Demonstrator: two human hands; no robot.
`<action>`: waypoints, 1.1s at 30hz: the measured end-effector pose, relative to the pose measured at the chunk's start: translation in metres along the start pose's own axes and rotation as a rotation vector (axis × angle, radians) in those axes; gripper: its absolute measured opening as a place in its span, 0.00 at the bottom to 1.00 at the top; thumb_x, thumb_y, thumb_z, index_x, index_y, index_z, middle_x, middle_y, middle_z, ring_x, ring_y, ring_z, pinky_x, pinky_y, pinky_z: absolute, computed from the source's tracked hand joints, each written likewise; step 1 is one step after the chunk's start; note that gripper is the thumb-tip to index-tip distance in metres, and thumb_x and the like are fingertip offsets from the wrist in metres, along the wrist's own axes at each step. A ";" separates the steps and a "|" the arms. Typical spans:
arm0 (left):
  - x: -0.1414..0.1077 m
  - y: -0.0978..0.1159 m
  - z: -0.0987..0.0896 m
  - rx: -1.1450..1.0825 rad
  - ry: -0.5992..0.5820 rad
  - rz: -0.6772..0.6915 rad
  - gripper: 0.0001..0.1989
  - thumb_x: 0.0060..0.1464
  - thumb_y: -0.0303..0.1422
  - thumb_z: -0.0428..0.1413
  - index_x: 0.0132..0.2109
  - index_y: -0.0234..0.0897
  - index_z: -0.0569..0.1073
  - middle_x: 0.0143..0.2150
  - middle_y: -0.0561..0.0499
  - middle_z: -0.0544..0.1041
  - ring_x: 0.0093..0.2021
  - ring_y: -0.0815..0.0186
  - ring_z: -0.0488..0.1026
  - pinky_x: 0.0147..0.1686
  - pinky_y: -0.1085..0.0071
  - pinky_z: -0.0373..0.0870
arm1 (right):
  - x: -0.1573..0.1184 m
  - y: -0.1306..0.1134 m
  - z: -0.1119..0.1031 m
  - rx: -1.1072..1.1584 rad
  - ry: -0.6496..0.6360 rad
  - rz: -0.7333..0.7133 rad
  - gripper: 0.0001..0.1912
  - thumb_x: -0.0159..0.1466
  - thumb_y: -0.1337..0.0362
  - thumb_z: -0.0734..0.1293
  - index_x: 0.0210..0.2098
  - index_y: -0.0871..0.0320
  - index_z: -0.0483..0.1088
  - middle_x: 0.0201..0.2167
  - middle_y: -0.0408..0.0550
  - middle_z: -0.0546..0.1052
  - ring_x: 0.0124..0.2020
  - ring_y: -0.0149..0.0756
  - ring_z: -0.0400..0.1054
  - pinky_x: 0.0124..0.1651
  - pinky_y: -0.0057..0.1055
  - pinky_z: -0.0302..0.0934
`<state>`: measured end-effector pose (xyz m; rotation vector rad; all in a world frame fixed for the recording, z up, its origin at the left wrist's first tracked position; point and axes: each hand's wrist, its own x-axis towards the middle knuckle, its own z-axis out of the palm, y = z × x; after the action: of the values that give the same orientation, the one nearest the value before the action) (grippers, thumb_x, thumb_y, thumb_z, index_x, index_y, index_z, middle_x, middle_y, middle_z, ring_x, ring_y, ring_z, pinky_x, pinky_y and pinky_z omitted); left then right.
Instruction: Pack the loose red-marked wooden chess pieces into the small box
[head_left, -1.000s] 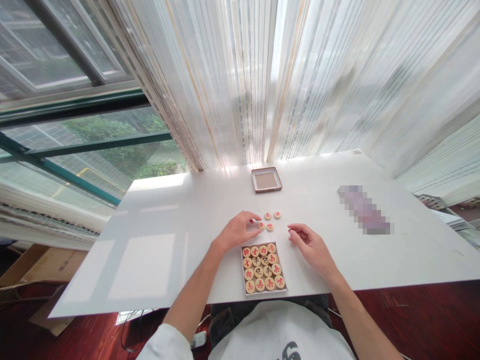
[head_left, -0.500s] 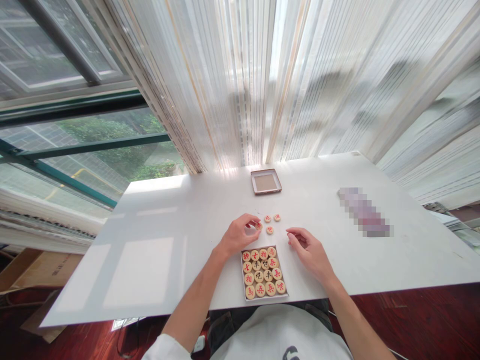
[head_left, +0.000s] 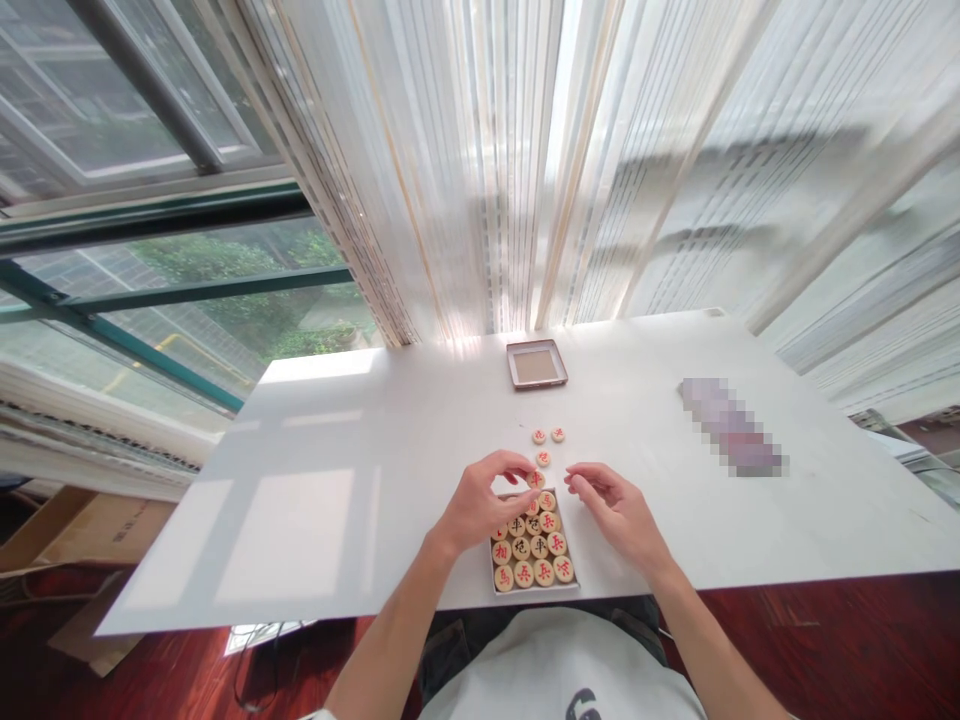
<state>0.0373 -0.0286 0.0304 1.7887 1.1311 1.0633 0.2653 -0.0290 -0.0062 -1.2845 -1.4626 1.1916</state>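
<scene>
Between thumb and fingers, my left hand [head_left: 489, 498] pinches a round wooden piece with a red character [head_left: 535, 480], over the far edge of a square box [head_left: 534, 590]. Rows of round pieces with red or black characters fill that box, and my left hand hides some at its far left. To the right of the box, my right hand [head_left: 611, 505] is held with fingers slightly curled, thumb and fingertips apart, nothing between them. Three loose red-marked pieces [head_left: 539, 437], [head_left: 557, 435], [head_left: 544, 459] lie on the table beyond the box.
A shallow brown-rimmed box lid [head_left: 537, 383] lies farther back on the white table [head_left: 405, 420]. At the right is a blurred, pixelated long object [head_left: 733, 428]. Sheer curtains [head_left: 480, 180] hang behind the table. A cardboard box [head_left: 105, 525] stands at lower left.
My left hand has moved right and nearer, carrying the pinched piece from beside the loose pieces to the box's far edge. My right hand has shifted slightly left. The camera view has shifted a little.
</scene>
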 end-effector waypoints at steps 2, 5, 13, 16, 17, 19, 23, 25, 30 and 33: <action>-0.006 0.004 0.005 -0.004 0.007 -0.030 0.12 0.56 0.36 0.63 0.46 0.38 0.77 0.45 0.46 0.80 0.42 0.63 0.77 0.45 0.65 0.78 | -0.005 -0.008 0.004 0.019 -0.049 -0.019 0.15 0.66 0.51 0.67 0.46 0.53 0.75 0.44 0.49 0.81 0.44 0.42 0.76 0.51 0.39 0.69; -0.011 0.008 0.010 -0.010 0.024 -0.047 0.10 0.56 0.37 0.63 0.44 0.38 0.77 0.44 0.46 0.81 0.43 0.61 0.78 0.45 0.64 0.78 | -0.011 -0.018 0.009 0.042 -0.118 -0.052 0.15 0.67 0.52 0.67 0.48 0.52 0.74 0.45 0.50 0.80 0.45 0.42 0.76 0.51 0.40 0.70; -0.023 0.008 0.014 -0.062 0.052 -0.020 0.05 0.56 0.33 0.64 0.41 0.40 0.79 0.46 0.49 0.83 0.46 0.61 0.80 0.51 0.64 0.77 | -0.017 -0.029 0.017 0.089 -0.160 -0.040 0.14 0.65 0.52 0.69 0.45 0.52 0.77 0.45 0.50 0.81 0.45 0.43 0.77 0.52 0.40 0.71; -0.027 0.007 0.015 -0.042 0.063 0.013 0.03 0.56 0.33 0.64 0.39 0.40 0.79 0.47 0.49 0.83 0.46 0.61 0.80 0.51 0.64 0.76 | -0.017 -0.026 0.018 0.144 -0.183 -0.033 0.15 0.63 0.53 0.71 0.46 0.52 0.76 0.44 0.49 0.81 0.45 0.42 0.77 0.52 0.40 0.71; -0.028 0.007 0.015 -0.031 0.068 0.027 0.03 0.57 0.33 0.63 0.39 0.40 0.79 0.47 0.49 0.83 0.47 0.61 0.80 0.51 0.64 0.76 | -0.017 -0.024 0.018 0.164 -0.187 -0.031 0.14 0.63 0.53 0.71 0.46 0.52 0.76 0.44 0.49 0.81 0.45 0.42 0.77 0.52 0.41 0.71; -0.028 0.008 0.017 -0.010 0.078 0.054 0.03 0.57 0.33 0.63 0.39 0.41 0.78 0.47 0.48 0.82 0.47 0.61 0.80 0.51 0.64 0.76 | -0.017 -0.022 0.018 0.210 -0.189 -0.029 0.14 0.63 0.54 0.71 0.46 0.52 0.76 0.44 0.49 0.81 0.46 0.43 0.77 0.53 0.41 0.70; -0.028 0.009 0.014 0.021 0.101 0.078 0.05 0.57 0.33 0.63 0.41 0.40 0.77 0.48 0.47 0.81 0.48 0.61 0.79 0.52 0.63 0.75 | -0.015 -0.016 0.016 0.303 -0.167 0.003 0.15 0.62 0.55 0.72 0.46 0.53 0.76 0.42 0.49 0.82 0.42 0.42 0.77 0.49 0.40 0.73; -0.028 0.007 0.008 0.051 0.118 0.071 0.05 0.58 0.33 0.62 0.41 0.40 0.77 0.48 0.47 0.81 0.48 0.61 0.79 0.50 0.64 0.75 | -0.014 -0.013 0.013 0.311 -0.126 0.021 0.16 0.61 0.54 0.73 0.46 0.53 0.77 0.39 0.49 0.82 0.38 0.41 0.77 0.45 0.40 0.74; -0.033 -0.010 -0.012 0.158 0.204 0.026 0.04 0.62 0.32 0.57 0.40 0.39 0.76 0.46 0.47 0.81 0.45 0.62 0.77 0.44 0.66 0.75 | -0.008 -0.002 0.003 0.324 -0.018 0.057 0.17 0.61 0.54 0.73 0.46 0.55 0.77 0.37 0.49 0.81 0.34 0.40 0.77 0.43 0.40 0.74; -0.038 -0.025 -0.019 0.219 0.240 -0.019 0.05 0.63 0.33 0.56 0.42 0.40 0.77 0.45 0.48 0.81 0.44 0.62 0.77 0.43 0.66 0.74 | -0.004 0.009 -0.003 0.372 0.022 0.092 0.17 0.59 0.53 0.74 0.45 0.55 0.77 0.39 0.49 0.80 0.37 0.41 0.78 0.45 0.40 0.74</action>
<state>0.0019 -0.0532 0.0060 1.8477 1.4551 1.2051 0.2708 -0.0325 -0.0139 -1.1106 -1.1093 1.4273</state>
